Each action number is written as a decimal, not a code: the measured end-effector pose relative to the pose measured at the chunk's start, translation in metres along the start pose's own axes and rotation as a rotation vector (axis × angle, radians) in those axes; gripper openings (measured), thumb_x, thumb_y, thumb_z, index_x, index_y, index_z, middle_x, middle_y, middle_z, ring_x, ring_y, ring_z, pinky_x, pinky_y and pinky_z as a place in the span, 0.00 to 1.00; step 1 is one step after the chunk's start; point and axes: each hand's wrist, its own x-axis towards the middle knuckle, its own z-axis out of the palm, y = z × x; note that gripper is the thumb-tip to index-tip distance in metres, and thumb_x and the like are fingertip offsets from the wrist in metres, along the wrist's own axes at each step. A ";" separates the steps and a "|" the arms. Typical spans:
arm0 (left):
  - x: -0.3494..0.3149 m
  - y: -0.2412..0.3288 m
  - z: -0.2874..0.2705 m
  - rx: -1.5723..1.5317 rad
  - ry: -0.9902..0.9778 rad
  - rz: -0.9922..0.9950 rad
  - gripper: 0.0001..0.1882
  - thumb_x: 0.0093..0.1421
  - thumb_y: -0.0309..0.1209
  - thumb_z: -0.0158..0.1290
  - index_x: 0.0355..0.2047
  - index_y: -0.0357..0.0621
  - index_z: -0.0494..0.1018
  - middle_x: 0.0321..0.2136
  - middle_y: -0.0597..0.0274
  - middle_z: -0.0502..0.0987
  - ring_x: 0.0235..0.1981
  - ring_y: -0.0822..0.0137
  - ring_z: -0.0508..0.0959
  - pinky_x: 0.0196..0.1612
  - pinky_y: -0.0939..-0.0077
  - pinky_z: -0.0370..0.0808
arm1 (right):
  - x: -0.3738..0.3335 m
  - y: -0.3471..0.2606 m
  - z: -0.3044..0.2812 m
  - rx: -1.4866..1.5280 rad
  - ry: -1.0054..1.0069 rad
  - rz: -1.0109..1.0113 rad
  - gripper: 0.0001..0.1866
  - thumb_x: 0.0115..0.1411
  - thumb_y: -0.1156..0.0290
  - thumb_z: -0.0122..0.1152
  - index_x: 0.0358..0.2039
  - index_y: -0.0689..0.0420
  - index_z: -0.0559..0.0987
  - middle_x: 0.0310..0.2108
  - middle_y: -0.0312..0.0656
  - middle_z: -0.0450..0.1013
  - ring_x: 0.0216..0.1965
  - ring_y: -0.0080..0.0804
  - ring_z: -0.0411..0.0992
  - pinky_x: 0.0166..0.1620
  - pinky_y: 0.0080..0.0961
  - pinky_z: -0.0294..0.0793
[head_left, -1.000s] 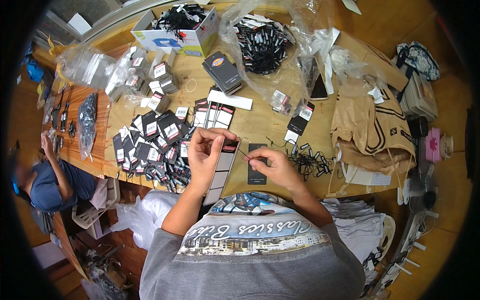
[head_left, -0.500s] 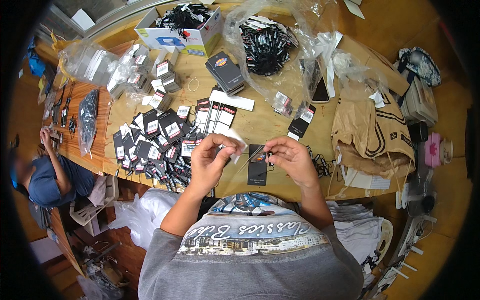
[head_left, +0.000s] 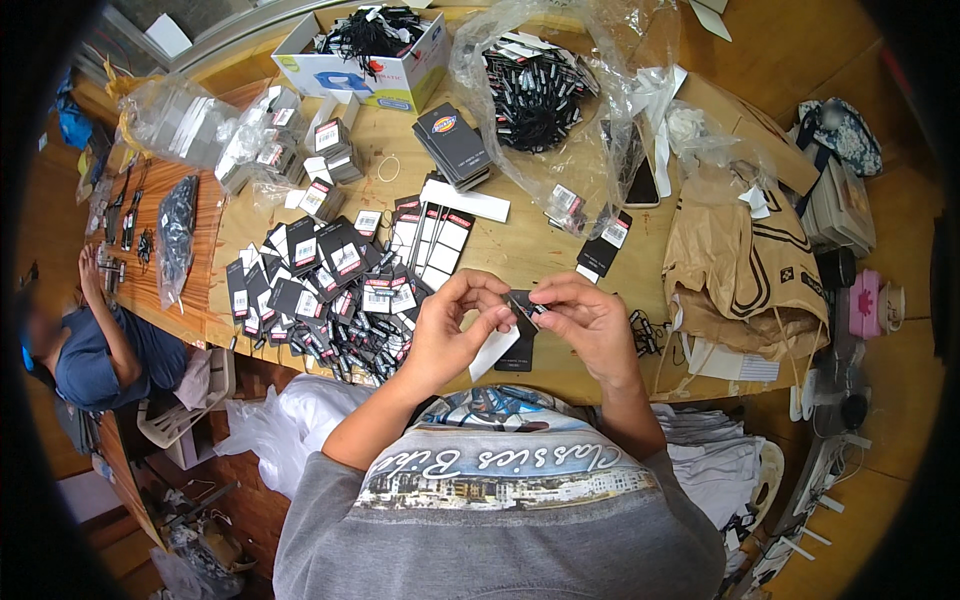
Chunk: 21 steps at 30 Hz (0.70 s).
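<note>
Over the near edge of the table my two hands meet, fingertips almost touching. My left hand (head_left: pixel 462 328) is closed in a pinch, and a white tag (head_left: pixel 495 351) slants down from its fingers. My right hand (head_left: pixel 588 328) pinches a small dark tag string (head_left: pixel 536 309) between thumb and forefinger. The exact place where the string meets the tag is hidden by my fingers. Beneath them a black hang tag (head_left: pixel 518 355) lies flat on the table, partly covered. To the left spreads a heap of black hang tags (head_left: pixel 320 280) with white labels and strings.
Behind my hands stands a stack of black cards (head_left: pixel 452 145). Farther back are an open box (head_left: pixel 405 85) of black strings and a clear plastic bag (head_left: pixel 590 165) around more strings. A brown paper bag (head_left: pixel 735 260) lies right. At far left sits another person (head_left: pixel 115 360).
My hands have come closer together, the left moving right. The white tag has swung from above my left fingers to below them, over the black hang tag.
</note>
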 end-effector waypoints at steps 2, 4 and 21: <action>0.000 0.001 0.000 0.022 -0.008 0.014 0.11 0.50 0.18 0.48 0.33 0.35 0.60 0.21 0.60 0.70 0.24 0.74 0.71 0.29 0.84 0.69 | 0.000 0.001 0.001 -0.004 0.013 -0.014 0.11 0.47 0.87 0.51 0.34 0.67 0.71 0.35 0.41 0.66 0.38 0.23 0.67 0.41 0.16 0.68; 0.001 0.002 0.001 0.052 -0.013 0.014 0.12 0.49 0.17 0.49 0.32 0.36 0.58 0.20 0.61 0.69 0.24 0.73 0.71 0.28 0.84 0.70 | -0.001 0.005 0.001 0.004 0.033 -0.036 0.11 0.47 0.88 0.51 0.33 0.67 0.71 0.34 0.41 0.67 0.38 0.23 0.67 0.41 0.17 0.68; 0.001 0.006 0.000 0.245 -0.057 0.089 0.13 0.49 0.17 0.49 0.30 0.36 0.56 0.20 0.61 0.68 0.24 0.74 0.71 0.30 0.83 0.68 | 0.001 0.002 0.002 -0.086 0.026 -0.091 0.07 0.45 0.89 0.53 0.26 0.67 0.73 0.30 0.43 0.69 0.34 0.25 0.69 0.37 0.16 0.70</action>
